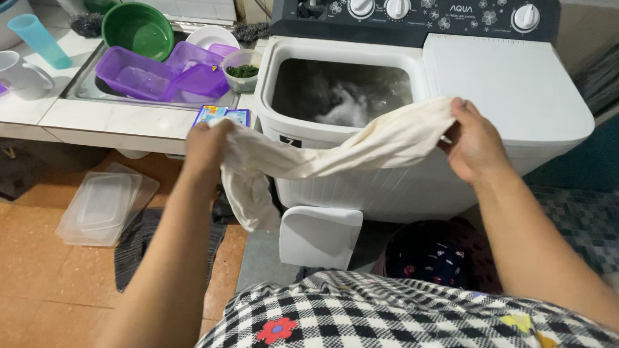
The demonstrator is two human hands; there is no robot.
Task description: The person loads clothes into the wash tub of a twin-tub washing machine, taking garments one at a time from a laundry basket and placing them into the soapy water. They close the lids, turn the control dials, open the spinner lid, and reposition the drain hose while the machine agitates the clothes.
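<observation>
**Cream cloth held over a twin-tub washer**

Head view: the left hand and right hand each have their fingers closed around one end of a cream cloth, which sags between them in front of the washing machine, along its front edge. The open wash tub holds foamy water. At the machine's left, a sink contains purple containers and a green bowl. A dark laundry basket stands on the floor below.

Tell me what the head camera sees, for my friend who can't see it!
Two bare hands, left hand and right hand, stretch a cream cloth garment above the open water-filled tub of a white twin-tub washing machine. Purple plastic containers sit in a metal sink nearby.
</observation>
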